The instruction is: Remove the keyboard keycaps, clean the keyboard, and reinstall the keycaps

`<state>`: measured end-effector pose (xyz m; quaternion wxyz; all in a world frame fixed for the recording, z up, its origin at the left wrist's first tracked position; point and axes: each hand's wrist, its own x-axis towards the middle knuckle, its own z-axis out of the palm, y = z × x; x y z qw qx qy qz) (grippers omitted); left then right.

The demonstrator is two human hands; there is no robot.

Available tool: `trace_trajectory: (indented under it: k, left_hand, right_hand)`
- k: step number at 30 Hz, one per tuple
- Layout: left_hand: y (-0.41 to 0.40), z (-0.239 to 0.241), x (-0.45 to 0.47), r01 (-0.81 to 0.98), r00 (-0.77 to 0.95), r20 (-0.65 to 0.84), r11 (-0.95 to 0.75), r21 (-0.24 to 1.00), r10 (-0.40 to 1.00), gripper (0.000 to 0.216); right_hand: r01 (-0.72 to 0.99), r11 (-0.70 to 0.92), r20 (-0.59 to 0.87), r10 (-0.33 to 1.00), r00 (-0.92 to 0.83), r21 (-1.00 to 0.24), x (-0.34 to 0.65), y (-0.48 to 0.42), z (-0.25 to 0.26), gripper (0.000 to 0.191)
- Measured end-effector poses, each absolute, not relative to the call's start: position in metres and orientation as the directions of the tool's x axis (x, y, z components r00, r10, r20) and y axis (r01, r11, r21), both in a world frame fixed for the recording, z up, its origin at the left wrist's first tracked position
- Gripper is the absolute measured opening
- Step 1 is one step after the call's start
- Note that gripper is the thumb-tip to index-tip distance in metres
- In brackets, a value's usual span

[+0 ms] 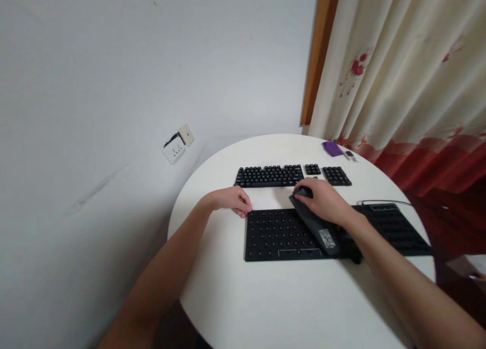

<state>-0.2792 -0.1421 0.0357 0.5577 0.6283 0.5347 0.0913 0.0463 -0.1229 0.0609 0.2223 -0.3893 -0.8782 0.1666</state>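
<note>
Keyboard [266,232], black and set with rows of small pegs, lies flat on the round white table [266,301], in front of the person. Near its front edge a thin pale outline frames a long rectangle. More black board shows beside the right forearm, with another outlined strip at its back edge; any lettering there is too small to read, and whether it is all one piece I cannot tell. A thin cable [402,203] runs off behind it towards the table's right side.

Right hand [321,197] is wrapped around the upper end of a black tool [314,218], which slants across the keyboard. On the tool's near end sits a pale label [326,238] with a dense, speckled print, too blurred to make out.

Left hand [233,200] is loosely curled, its fingertips bunched at the keyboard's back left corner; whether they pinch anything I cannot tell.

Behind the keyboard, black keycaps [269,176] stand in three blocks, a wide one and two smaller ones to its right. Pale marks show on them, too small to read. Farther back on the right lies something purple [332,148], with small items [350,155] just beside it.
</note>
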Motion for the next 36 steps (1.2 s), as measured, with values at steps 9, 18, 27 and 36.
trace_trajectory:
  k: [9, 18, 27, 36]
  left_hand:
    - [-0.143, 0.039, -0.277, 0.576, 0.390, -0.496, 0.215, 0.789, 0.776, 0.025]
    - [-0.141, 0.033, -0.281, 0.560, 0.417, -0.476, 0.193, 0.805, 0.774, 0.025]
    - [-0.143, 0.036, -0.278, 0.578, 0.402, -0.488, 0.199, 0.792, 0.775, 0.025]
    - [-0.142, 0.035, -0.280, 0.568, 0.421, -0.478, 0.187, 0.802, 0.771, 0.023]
  right_hand:
    - [0.680, 0.622, 0.040, 0.749, -0.662, -0.389, 0.056, -0.117, 0.055, 0.016]
    - [0.636, 0.658, 0.248, 0.748, -0.616, -0.405, 0.052, -0.119, 0.058, 0.033]
    - [0.760, 0.601, 0.128, 0.798, -0.590, -0.246, 0.049, -0.127, 0.057, 0.027]
    - [0.577, 0.777, 0.133, 0.618, -0.775, -0.252, 0.035, -0.135, 0.051, 0.033]
